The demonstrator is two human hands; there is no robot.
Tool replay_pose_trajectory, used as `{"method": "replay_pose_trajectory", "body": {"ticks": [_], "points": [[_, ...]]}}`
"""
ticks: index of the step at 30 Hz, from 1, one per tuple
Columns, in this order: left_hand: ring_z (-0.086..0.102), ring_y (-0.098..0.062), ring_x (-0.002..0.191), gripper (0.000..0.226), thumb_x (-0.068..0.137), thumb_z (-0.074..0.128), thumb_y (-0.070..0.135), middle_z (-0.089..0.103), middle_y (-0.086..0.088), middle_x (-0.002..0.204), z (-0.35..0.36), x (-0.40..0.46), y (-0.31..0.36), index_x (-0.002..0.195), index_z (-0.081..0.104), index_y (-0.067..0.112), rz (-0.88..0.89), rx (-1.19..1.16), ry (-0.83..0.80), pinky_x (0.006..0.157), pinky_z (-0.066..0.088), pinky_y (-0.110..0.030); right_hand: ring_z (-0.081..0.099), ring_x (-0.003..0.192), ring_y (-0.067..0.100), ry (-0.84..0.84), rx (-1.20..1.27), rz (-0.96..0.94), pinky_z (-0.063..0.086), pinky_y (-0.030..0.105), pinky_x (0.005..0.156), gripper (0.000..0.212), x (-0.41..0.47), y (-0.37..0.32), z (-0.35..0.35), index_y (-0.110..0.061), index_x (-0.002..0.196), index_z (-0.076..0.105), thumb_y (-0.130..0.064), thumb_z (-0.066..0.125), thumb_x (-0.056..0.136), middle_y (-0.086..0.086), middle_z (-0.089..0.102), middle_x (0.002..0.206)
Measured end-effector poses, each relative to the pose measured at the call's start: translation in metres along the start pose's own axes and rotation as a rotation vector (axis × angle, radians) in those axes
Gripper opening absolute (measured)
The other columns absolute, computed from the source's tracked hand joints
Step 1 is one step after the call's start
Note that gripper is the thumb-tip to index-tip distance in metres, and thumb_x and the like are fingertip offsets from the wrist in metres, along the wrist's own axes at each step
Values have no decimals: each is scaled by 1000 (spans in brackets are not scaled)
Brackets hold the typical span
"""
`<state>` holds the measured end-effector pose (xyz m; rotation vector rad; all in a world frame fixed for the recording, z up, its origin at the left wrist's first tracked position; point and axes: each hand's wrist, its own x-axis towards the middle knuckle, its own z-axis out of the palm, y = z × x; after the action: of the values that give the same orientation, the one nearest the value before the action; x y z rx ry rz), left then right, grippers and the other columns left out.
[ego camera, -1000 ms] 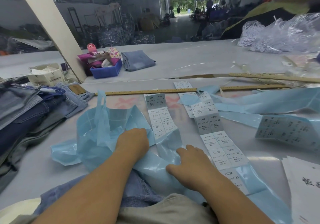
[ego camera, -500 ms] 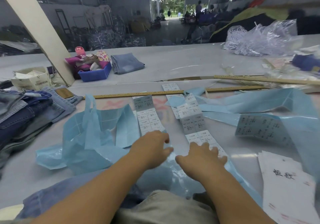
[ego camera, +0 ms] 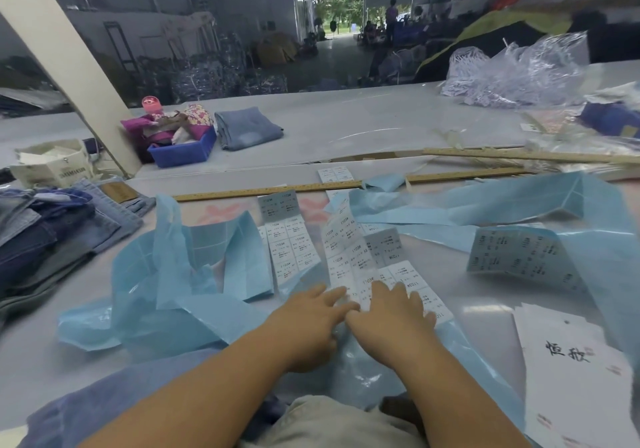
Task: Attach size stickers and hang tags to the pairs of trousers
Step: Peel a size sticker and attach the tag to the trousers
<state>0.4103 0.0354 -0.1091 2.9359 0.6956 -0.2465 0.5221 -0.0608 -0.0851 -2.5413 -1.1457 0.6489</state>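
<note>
Left hand (ego camera: pixel 311 323) and right hand (ego camera: pixel 391 316) side by side on near end of sticker strip (ego camera: pixel 360 264), fingers extended flat on it, likely pinning the backing to peel off one size label; no pinch visible. More sticker sheets (ego camera: pixel 291 239) fanned on table (ego camera: pixel 346 129) within reach. Trousers stacked at left (ego camera: pixel 52 229), one pair at near edge (ego camera: pixel 104 402); hang tags (ego camera: pixel 571 361) at right.

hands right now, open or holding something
Left hand: open, straight fingers pressing on the sticker strip.
Right hand: open, fingers spread flat on the same strip.
</note>
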Motion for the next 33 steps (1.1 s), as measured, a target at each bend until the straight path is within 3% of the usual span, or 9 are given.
{"method": "replay_pose_trajectory", "body": {"ticks": [4,7,11,14,18,21,26,29,33], "points": [[46,-19,123,37,95,44,30,52,5,132,-7,-2,0,131,50,30,-13,43,20,107,35,-37,44,122,27,-103,106,-108,41,37,95,53,-5,-2,5,-24,134,45,-40,51,84,6,49,136],[51,-19,111,31,91,47,27,59,3,120,-13,-2,-4,120,55,25,-95,83,70,99,40,-35,54,111,21,-126,251,-223,44,31,82,46,-9,-6,3,-24,132,49,-34,52,87,2,56,130],[37,-18,132,48,94,42,36,40,7,144,-7,-4,-6,141,38,33,-36,26,34,111,29,-37,53,109,20,-125,213,-176,46,35,91,46,-11,-6,2,-29,127,52,-35,52,81,-1,59,124],[39,-18,129,44,97,34,47,44,7,138,-7,-3,-6,139,42,34,-35,69,-11,109,29,-39,45,119,29,-95,-53,-14,37,47,102,51,-8,-4,1,-28,126,47,-46,49,78,5,52,129],[43,-19,123,44,99,35,51,49,3,132,-8,-3,-9,130,49,24,-112,94,7,107,34,-37,40,127,29,-140,61,-104,40,41,102,61,-9,-5,8,-24,141,36,-47,49,86,7,43,143],[36,-19,132,50,97,38,49,38,2,146,-7,-3,-9,140,39,24,-87,68,43,111,29,-37,45,125,23,-161,261,-174,44,35,98,60,-9,-8,7,-23,141,38,-32,55,84,2,46,142],[0,-22,151,62,98,36,47,-5,3,165,-1,-2,-11,154,12,39,-30,97,-21,120,8,-43,54,114,18,-152,401,-205,44,24,81,59,-11,-6,6,-18,134,45,-17,60,78,0,55,132],[-4,-26,151,56,98,34,49,-8,1,165,1,-2,-12,151,16,45,-24,135,-72,120,9,-46,51,119,18,-134,393,-232,45,24,83,66,-13,-7,3,-20,141,40,-17,59,78,0,49,138],[-5,-25,151,56,97,28,58,-9,0,165,-4,-5,-6,151,18,45,-43,134,-113,121,11,-46,47,105,12,-65,381,-259,36,15,64,62,-21,-8,-14,-26,140,43,-26,60,81,-2,47,140]]}}
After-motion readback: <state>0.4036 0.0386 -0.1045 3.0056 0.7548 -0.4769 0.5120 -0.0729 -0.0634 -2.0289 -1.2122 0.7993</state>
